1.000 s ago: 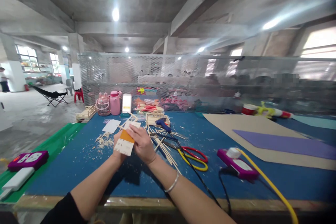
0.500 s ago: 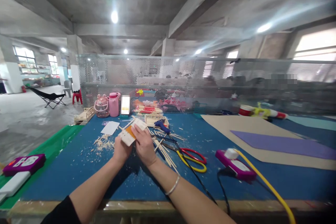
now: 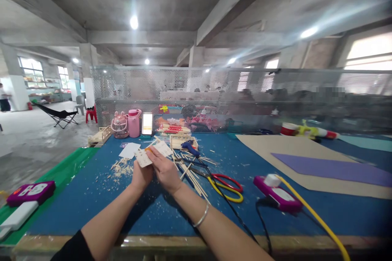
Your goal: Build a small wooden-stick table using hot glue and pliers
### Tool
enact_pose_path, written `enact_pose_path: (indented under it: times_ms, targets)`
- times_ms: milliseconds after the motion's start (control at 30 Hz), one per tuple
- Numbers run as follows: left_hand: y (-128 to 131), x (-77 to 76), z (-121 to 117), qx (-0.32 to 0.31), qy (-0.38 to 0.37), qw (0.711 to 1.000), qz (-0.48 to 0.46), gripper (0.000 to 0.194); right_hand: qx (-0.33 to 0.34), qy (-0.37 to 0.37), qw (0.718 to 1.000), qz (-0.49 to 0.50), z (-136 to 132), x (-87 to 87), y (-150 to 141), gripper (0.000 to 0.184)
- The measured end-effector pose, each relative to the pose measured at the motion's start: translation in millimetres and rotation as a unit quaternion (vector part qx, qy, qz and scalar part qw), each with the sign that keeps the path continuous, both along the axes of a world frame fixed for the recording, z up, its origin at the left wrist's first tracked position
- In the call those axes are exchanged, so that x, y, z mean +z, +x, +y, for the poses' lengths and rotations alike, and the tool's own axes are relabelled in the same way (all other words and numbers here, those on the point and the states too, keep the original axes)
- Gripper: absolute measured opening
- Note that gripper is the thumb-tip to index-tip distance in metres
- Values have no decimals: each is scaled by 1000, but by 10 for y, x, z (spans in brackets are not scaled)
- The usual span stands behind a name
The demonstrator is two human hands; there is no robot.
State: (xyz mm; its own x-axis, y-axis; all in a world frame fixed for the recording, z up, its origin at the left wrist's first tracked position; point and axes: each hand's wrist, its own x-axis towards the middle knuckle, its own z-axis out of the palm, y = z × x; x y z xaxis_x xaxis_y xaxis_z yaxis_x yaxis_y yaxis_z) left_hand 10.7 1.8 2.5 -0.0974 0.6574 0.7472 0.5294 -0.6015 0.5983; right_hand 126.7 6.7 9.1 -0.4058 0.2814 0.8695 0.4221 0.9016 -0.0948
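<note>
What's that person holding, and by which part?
A pale, speckled piece with orange: the right hand grips its middle; the left hand holds its near end from beneath, grip partly hidden.

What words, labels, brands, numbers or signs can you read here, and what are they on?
None can be read.
White piece between the left hand and right hand: dark flecks, no legible letters.
Upright white panel: faint yellowish band, too blurred.
Pink flask: nothing legible.
Purple power strip at left: any print too small.
</note>
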Motion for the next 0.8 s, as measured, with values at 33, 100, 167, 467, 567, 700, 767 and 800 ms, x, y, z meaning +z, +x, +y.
enact_pose_path:
  times_ms: [33, 100, 167, 467, 567, 700, 767, 800]
  targets:
    - [-1, 2, -10, 5, -7, 1000, 3, 22, -7, 2, 1000, -2, 16, 15, 21, 42]
    - [1, 5, -35, 14, -19, 1000, 5, 22, -33, 1, 999, 4, 50, 35, 75, 40]
    - [7, 6, -47, 15, -27, 999, 7, 23, -44, -1, 999, 9, 57, 38, 107, 39]
    - [-1, 25, -35, 3, -28, 999, 15, 24, -29, -15, 999, 21, 12, 25, 66, 43]
    - [9, 8, -40, 0, -31, 999, 12, 23, -11, -11, 1000, 23, -13, 5, 35, 43]
    - [12, 6, -46, -4, -35, 999, 3, 22, 6, -12, 1000, 8, -2, -8, 33, 44]
    - [14, 18, -57, -14, -33, 999, 0, 22, -29, -19, 999, 28, 21, -3, 72, 44]
    - [17, 22, -60, -19, -32, 999, -2, 22, -43, -20, 998, 36, 24, 0, 88, 45]
